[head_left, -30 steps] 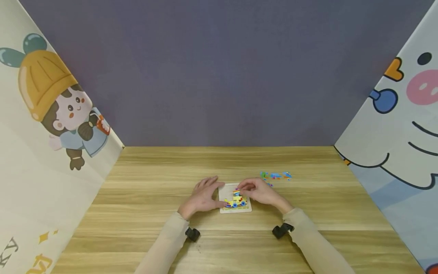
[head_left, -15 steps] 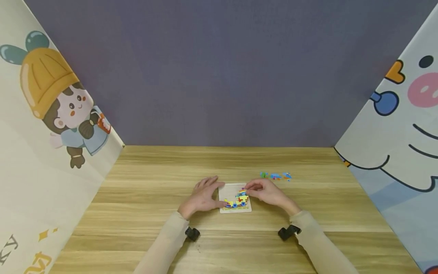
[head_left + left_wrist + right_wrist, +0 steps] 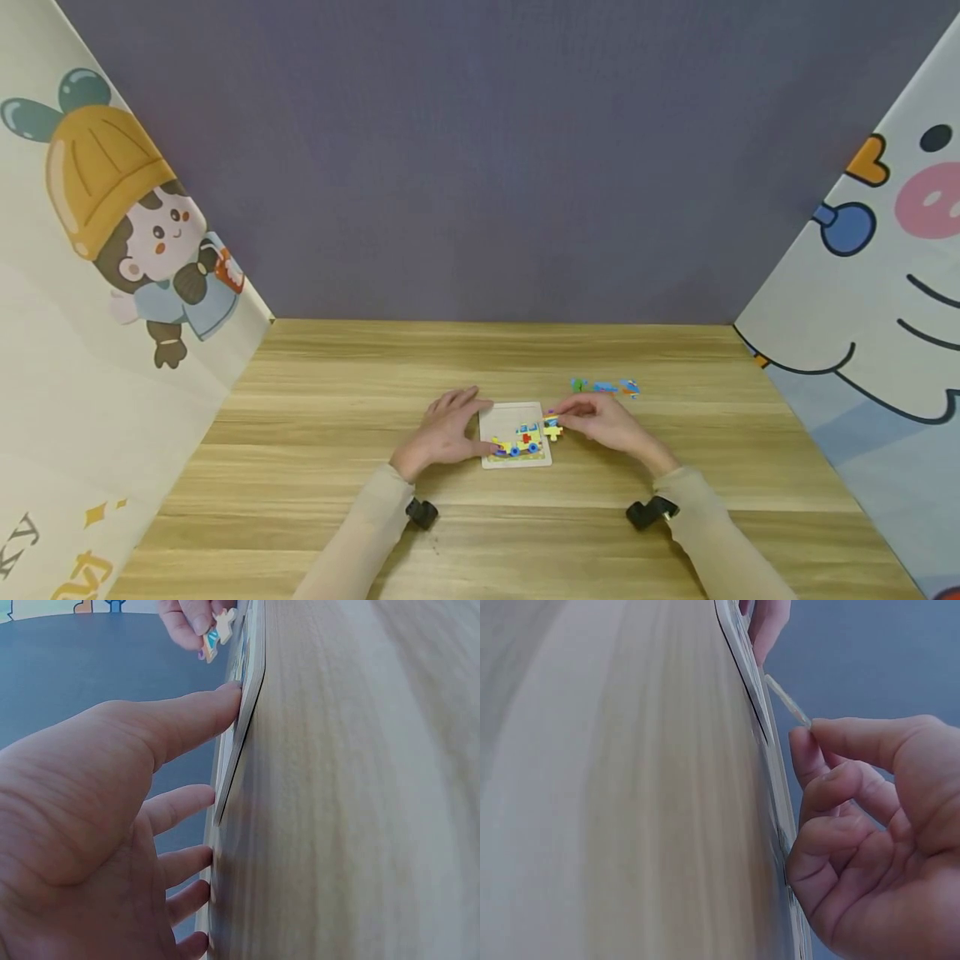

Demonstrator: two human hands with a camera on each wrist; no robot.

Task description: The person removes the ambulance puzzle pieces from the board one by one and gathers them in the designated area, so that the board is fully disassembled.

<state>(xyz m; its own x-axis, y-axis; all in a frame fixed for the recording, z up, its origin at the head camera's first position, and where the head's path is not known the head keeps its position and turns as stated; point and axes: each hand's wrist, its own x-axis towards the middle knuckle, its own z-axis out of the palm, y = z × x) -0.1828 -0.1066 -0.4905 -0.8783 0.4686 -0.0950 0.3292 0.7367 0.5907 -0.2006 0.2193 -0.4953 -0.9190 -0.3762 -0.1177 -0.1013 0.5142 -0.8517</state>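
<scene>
A square jigsaw puzzle board (image 3: 498, 417) with a pale frame lies on the table, its lower part filled with pieces showing a yellow vehicle with blue wheels (image 3: 515, 449). My left hand (image 3: 444, 429) rests at the board's left side, thumb and fingers spread and the thumb touching the frame, as the left wrist view shows. Between thumb and forefinger, my right hand (image 3: 600, 423) pinches a yellow and blue puzzle piece (image 3: 553, 432) just off the board's right edge. Edge-on in the right wrist view, that piece (image 3: 787, 700) is raised and tilted above the table.
Several loose puzzle pieces (image 3: 604, 387) with blue and green print lie on the wooden table (image 3: 375, 358) behind my right hand. A dark grey wall (image 3: 480, 167) rises behind the table, and printed panels stand at both sides.
My right hand has moved right with the puzzle piece, from over the board to beyond its right edge. Yellow vehicle pieces it covered now show. My left hand has stayed put.
</scene>
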